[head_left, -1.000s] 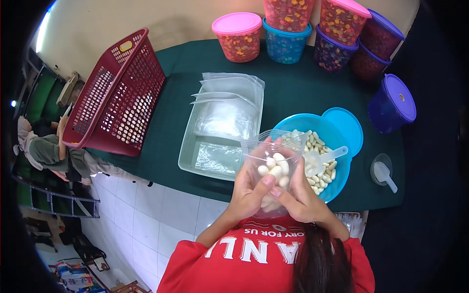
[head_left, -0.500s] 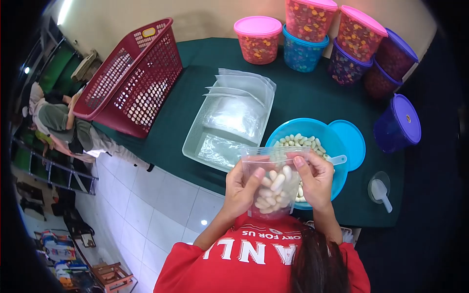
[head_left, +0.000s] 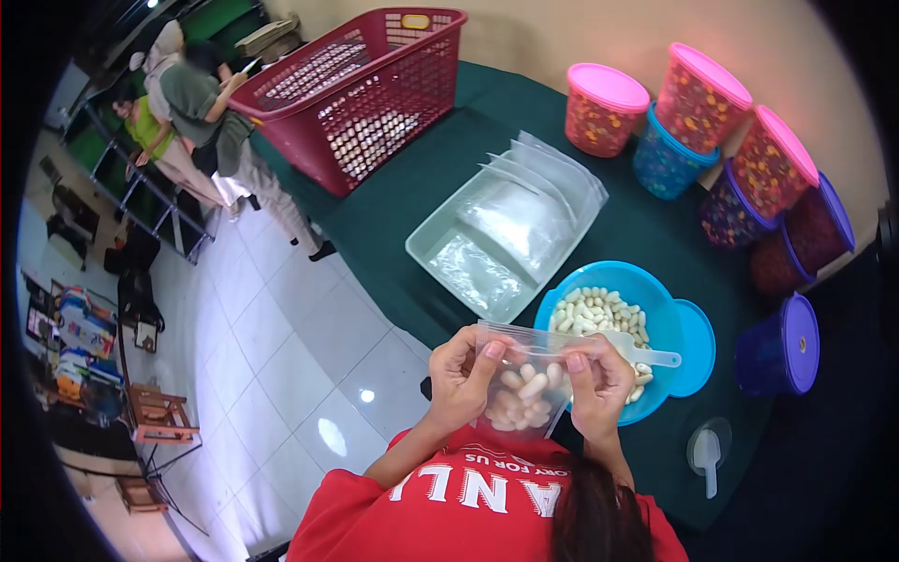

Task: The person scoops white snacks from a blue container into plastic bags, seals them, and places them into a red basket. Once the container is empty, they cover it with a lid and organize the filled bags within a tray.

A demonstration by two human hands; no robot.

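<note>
Both of my hands hold a clear plastic bag partly filled with pale oblong snacks, close to my chest. My left hand pinches the bag's top left corner and my right hand pinches the top right. Just beyond the bag stands a blue bowl of the same pale snacks with a white scoop lying in it. The bowl's blue lid rests at its right side.
A clear tray with empty plastic bags lies on the green table. A red basket stands at the far left. Several tubs with pink, blue and purple lids line the back. Another scoop sits near right. Two people are left.
The view has swung to the left and tilted. The bag has come a little lower, with both hands now at its top edge instead of around its body.
</note>
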